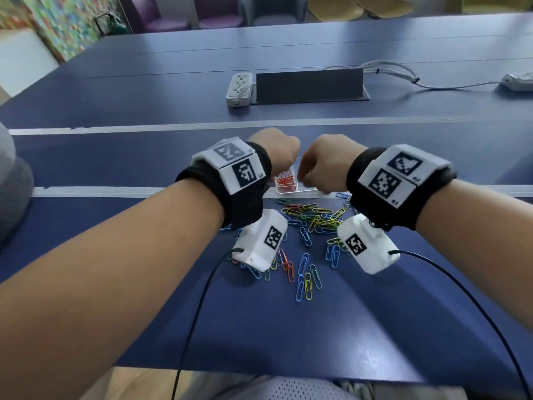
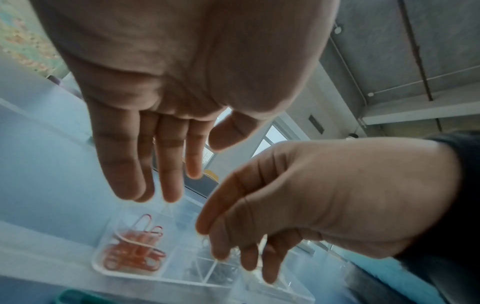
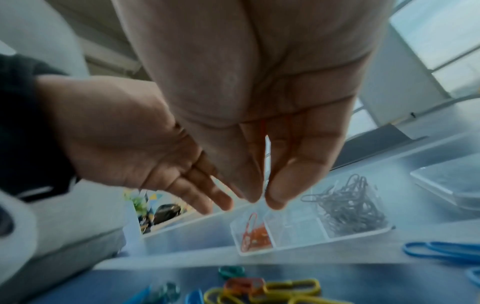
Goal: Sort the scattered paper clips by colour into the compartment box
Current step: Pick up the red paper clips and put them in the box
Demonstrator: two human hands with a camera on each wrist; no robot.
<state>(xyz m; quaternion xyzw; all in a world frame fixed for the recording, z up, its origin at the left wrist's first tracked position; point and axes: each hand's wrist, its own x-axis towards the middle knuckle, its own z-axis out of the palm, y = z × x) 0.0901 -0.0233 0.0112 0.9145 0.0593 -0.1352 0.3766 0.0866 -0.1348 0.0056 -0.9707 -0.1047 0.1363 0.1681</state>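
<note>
A clear compartment box point(image 1: 305, 193) lies on the blue table just beyond a heap of scattered coloured paper clips point(image 1: 314, 220). Its left compartment holds red clips point(image 1: 285, 181) point(image 2: 132, 251) point(image 3: 255, 236); a right compartment holds dark grey clips point(image 3: 350, 209). Both hands hover over the box. My left hand point(image 1: 277, 151) point(image 2: 192, 170) has straight, relaxed fingers above the red compartment and holds nothing. My right hand point(image 1: 317, 168) point(image 3: 263, 200) points its fingers down, thumb and forefinger tips close with a narrow gap. No clip shows plainly between them.
A white power strip point(image 1: 239, 89), a raised grey cable flap point(image 1: 308, 85) and loose cables point(image 1: 398, 76) lie farther back. A clear lid point(image 3: 451, 181) rests to the right of the box. Blue clips point(image 3: 441, 251) lie near it. The table's near edge point(image 1: 259, 370) is by my lap.
</note>
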